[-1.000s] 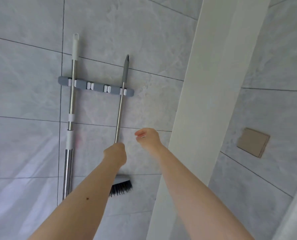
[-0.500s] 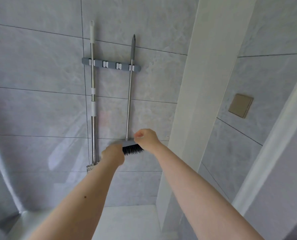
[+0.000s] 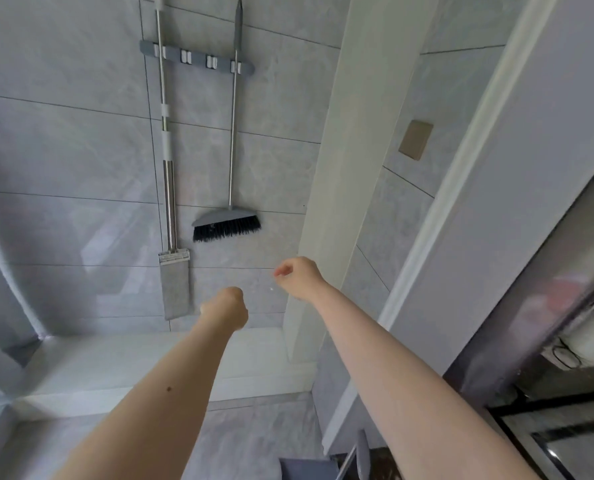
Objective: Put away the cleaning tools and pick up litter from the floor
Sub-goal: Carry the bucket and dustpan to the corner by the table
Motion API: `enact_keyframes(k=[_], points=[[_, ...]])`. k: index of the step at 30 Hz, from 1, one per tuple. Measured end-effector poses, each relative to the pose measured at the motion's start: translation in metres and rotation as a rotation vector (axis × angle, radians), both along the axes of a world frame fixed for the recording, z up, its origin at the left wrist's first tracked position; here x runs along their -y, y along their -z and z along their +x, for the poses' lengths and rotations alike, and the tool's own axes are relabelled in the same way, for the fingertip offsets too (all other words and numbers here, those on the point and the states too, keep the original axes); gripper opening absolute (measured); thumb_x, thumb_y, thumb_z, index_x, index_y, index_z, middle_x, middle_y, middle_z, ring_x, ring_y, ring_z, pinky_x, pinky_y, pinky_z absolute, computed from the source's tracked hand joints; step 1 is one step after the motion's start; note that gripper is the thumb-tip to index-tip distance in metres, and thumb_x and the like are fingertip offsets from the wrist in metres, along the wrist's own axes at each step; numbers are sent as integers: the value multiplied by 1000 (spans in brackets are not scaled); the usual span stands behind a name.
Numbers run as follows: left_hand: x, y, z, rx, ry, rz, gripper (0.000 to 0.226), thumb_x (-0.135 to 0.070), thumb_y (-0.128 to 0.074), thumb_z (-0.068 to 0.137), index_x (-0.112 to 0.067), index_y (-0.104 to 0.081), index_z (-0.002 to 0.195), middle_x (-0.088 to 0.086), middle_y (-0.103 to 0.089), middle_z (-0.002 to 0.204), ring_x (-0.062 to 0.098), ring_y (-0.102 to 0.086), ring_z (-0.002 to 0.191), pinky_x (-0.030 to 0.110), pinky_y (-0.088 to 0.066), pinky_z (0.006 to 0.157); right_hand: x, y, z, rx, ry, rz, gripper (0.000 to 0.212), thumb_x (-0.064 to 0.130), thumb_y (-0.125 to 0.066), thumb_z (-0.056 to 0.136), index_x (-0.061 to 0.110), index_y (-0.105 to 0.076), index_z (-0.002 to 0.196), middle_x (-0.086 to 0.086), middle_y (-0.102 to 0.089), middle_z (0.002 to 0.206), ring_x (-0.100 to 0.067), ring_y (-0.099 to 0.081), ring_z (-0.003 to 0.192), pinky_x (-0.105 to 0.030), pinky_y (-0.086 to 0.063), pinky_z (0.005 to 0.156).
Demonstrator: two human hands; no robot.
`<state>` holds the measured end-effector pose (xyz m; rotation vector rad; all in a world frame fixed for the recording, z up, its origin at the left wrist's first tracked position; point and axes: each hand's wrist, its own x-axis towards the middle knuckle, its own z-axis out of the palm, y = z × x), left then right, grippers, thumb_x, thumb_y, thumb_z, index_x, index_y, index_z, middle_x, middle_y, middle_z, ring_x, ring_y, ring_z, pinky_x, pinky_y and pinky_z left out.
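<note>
A grey broom (image 3: 232,140) with black bristles hangs from the right clip of a grey wall rack (image 3: 198,60). A flat mop (image 3: 171,202) with a metal pole hangs from the rack's left clip, its grey pad pointing down. My left hand (image 3: 225,308) is below the broom head, fingers loosely curled, holding nothing. My right hand (image 3: 297,277) is to the right of it and slightly higher, also loosely curled and empty. Both hands are apart from the tools.
The wall is grey tile. A white pillar (image 3: 344,168) stands right of the rack, with a beige wall plate (image 3: 415,139) beyond it. A white ledge (image 3: 143,358) runs along the wall's foot. A dark-framed door (image 3: 548,306) is at the right, a grey object (image 3: 309,469) at the bottom edge.
My left hand has let go of the broom handle and both hands have dropped away below the broom head. The view has tilted down, showing the mop pad and the ledge.
</note>
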<state>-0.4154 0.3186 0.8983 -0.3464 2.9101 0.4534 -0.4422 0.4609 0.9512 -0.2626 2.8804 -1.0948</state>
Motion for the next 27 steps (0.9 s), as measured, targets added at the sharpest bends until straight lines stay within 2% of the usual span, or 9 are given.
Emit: enact_keyframes(k=[3, 6, 8, 11, 13, 17, 19, 23, 27], points=[[-30, 16, 20, 51, 38, 30, 24, -18, -47, 96, -9, -52, 117, 9, -56, 125, 29, -58, 113, 33, -46, 87, -36, 23, 25, 41, 54, 13, 22, 11, -57, 87, 4, -70, 102, -9, -66, 102, -21, -57, 85, -14, -44, 51], [-66, 38, 30, 91, 103, 40, 26, -20, -47, 96, -9, -51, 119, 8, -56, 126, 28, -57, 113, 31, -43, 81, -75, 54, 44, 122, 125, 25, 22, 10, -57, 87, 3, -69, 102, -13, -69, 110, -27, -64, 100, -25, -51, 80], [-85, 51, 34, 108, 143, 40, 25, -21, -46, 96, -11, -51, 118, 6, -57, 123, 26, -58, 111, 29, -40, 76, -98, 73, 51, 176, 163, 45, 21, 11, -56, 87, 4, -70, 102, -11, -69, 113, -26, -63, 106, -28, -49, 89], [-114, 75, 35, 143, 185, 54, 10, -20, -46, 95, -14, -50, 101, 4, -57, 115, 24, -55, 94, 28, -39, 73, -133, 100, 57, 261, 201, 74, 24, 9, -53, 88, 5, -70, 104, -10, -68, 115, -24, -63, 107, -21, -45, 82], [-136, 95, 35, 178, 201, 72, 6, -20, -45, 95, -15, -47, 97, 4, -58, 119, 22, -52, 90, 27, -39, 73, -157, 120, 58, 339, 213, 91, 24, 8, -51, 89, 5, -69, 104, -11, -68, 115, -24, -62, 104, -19, -39, 78], [-171, 134, 35, 265, 206, 121, 25, -19, -44, 95, -9, -52, 117, 8, -56, 125, 26, -58, 110, 30, -46, 85, -194, 160, 59, 459, 227, 129, 22, 6, -45, 90, 1, -67, 89, -13, -66, 99, -30, -63, 108, -24, -48, 80], [-190, 157, 34, 313, 205, 144, 29, -20, -45, 96, -8, -51, 121, 10, -54, 129, 28, -56, 116, 34, -47, 93, -209, 183, 56, 511, 250, 141, 29, 6, -44, 90, -7, -67, 104, -18, -67, 112, -31, -62, 111, -32, -51, 90], [-224, 198, 34, 383, 193, 205, 30, -18, -47, 94, -6, -55, 120, 11, -57, 128, 28, -57, 116, 33, -47, 95, -234, 224, 56, 587, 204, 180, 31, 6, -44, 92, -4, -65, 113, -17, -64, 121, -30, -60, 113, -29, -48, 92], [-248, 235, 37, 454, 166, 248, 29, -17, -45, 95, -11, -55, 121, 9, -57, 127, 26, -57, 115, 30, -47, 93, -251, 262, 55, 667, 151, 210, 31, 10, -43, 95, -2, -62, 117, -17, -61, 125, -31, -56, 117, -24, -42, 84]])
